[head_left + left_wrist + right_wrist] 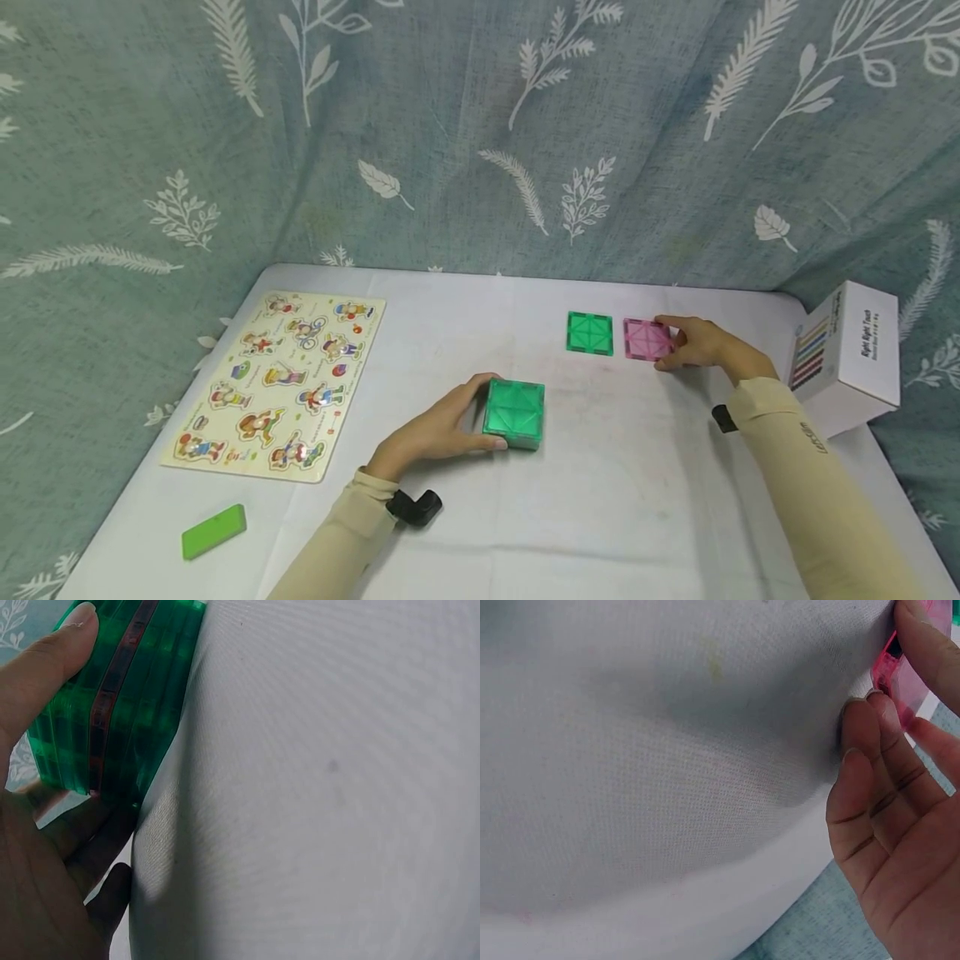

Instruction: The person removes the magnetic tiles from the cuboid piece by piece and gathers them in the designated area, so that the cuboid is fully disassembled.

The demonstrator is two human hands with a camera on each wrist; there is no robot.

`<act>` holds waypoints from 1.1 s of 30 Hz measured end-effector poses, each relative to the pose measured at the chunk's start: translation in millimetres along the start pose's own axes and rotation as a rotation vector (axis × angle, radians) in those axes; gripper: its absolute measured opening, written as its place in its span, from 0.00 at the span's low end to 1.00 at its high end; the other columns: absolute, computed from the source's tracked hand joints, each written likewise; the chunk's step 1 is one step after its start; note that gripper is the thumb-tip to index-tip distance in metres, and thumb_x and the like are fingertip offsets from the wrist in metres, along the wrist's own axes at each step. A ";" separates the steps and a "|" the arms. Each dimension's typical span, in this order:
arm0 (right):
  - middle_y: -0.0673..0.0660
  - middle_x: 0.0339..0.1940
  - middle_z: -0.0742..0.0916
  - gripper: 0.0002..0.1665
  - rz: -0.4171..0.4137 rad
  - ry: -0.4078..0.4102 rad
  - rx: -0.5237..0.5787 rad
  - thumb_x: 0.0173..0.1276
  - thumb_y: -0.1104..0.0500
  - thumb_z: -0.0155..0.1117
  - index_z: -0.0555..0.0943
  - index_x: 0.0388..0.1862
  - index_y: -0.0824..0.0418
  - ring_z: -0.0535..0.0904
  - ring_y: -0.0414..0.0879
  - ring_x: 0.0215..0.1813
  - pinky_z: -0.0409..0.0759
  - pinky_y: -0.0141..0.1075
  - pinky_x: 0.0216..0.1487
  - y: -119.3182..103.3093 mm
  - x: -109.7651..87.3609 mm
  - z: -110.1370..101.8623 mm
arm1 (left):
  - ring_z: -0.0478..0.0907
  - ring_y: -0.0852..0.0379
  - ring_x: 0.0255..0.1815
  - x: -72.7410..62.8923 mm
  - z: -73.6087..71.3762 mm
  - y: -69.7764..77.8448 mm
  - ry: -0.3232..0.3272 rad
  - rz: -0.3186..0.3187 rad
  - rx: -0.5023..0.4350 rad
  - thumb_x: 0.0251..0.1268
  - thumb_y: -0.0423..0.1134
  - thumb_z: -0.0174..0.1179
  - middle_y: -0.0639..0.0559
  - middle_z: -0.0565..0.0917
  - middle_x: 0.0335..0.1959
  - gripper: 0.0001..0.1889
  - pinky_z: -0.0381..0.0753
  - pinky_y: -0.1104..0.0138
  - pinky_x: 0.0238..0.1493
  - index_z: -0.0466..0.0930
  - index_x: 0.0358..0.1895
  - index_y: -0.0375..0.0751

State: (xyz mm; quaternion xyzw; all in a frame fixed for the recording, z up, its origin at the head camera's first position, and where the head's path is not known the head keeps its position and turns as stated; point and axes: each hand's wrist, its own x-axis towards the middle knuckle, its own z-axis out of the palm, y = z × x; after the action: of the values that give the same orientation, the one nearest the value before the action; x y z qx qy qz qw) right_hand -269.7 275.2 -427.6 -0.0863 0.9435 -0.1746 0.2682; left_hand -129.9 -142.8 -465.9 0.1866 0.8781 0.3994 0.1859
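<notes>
My left hand (pixel 438 425) grips a stack of square magnetic tiles (pixel 514 412) at the middle of the table. Thumb and fingers lie on the stack's sides; in the left wrist view the stack (pixel 71 742) is mostly translucent green, with one reddish layer. Farther back on the right, my right hand (pixel 697 342) pinches a pink magnetic tile (pixel 645 339) by its right side. A single green magnetic tile (pixel 589 333) lies flat just left of the pink one, with a narrow gap between. The right wrist view shows the pink tile (pixel 909 686) only in part.
A wooden picture puzzle board (pixel 288 358) lies on the left of the white-covered table (pixel 585 508). In front of it is a green block (pixel 213 532). A white box (pixel 866 350) stands at the right edge. Behind the table hangs a leaf-patterned curtain (pixel 442 100).
</notes>
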 end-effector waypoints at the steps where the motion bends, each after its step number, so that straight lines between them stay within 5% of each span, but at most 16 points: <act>1: 0.64 0.43 0.78 0.57 -0.002 0.001 0.001 0.62 0.48 0.75 0.54 0.79 0.67 0.72 0.52 0.42 0.73 0.36 0.38 0.0 -0.8 -0.1 | 0.55 0.46 0.82 0.3 0.2 -0.1 0.001 -0.001 0.001 0.54 0.59 0.73 0.48 0.62 0.79 0.50 0.61 0.45 0.79 0.54 0.78 0.56; 12: 0.70 0.49 0.83 0.57 -0.040 0.077 -0.025 0.64 0.46 0.72 0.53 0.80 0.68 0.79 0.56 0.46 0.81 0.53 0.50 -8.8 -21.7 -6.8 | 0.55 0.47 0.82 1.1 1.2 0.5 0.001 -0.010 0.000 0.54 0.60 0.74 0.49 0.62 0.79 0.50 0.60 0.45 0.80 0.55 0.77 0.56; 19: 0.65 0.48 0.83 0.48 -0.199 0.138 0.005 0.68 0.48 0.69 0.60 0.78 0.67 0.77 0.49 0.40 0.77 0.40 0.41 -43.1 -40.2 1.1 | 0.55 0.47 0.83 0.8 0.4 0.1 0.006 -0.023 0.003 0.53 0.60 0.74 0.50 0.62 0.79 0.50 0.60 0.46 0.80 0.55 0.77 0.57; 28: 0.57 0.39 0.85 0.39 -0.440 0.172 0.134 0.68 0.52 0.70 0.70 0.73 0.65 0.78 0.46 0.37 0.79 0.37 0.36 -100.6 -47.9 48.2 | 0.55 0.48 0.82 1.6 2.2 -1.6 0.016 -0.039 0.000 0.53 0.60 0.74 0.51 0.62 0.79 0.51 0.60 0.46 0.80 0.55 0.78 0.57; 33: 0.61 0.59 0.85 0.42 -0.504 0.217 0.249 0.70 0.46 0.67 0.66 0.77 0.60 0.82 0.54 0.59 0.83 0.52 0.59 -119.2 -55.4 82.2 | 0.55 0.49 0.82 3.6 3.0 -0.6 0.016 -0.036 0.008 0.53 0.61 0.73 0.51 0.62 0.79 0.51 0.60 0.47 0.80 0.54 0.78 0.56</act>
State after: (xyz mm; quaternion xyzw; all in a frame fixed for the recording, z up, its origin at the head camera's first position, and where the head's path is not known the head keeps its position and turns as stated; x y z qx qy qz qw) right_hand -170.7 156.0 -421.8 -0.2648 0.8868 -0.3584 0.1224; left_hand -131.7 -139.6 -468.9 0.1684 0.8844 0.3940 0.1852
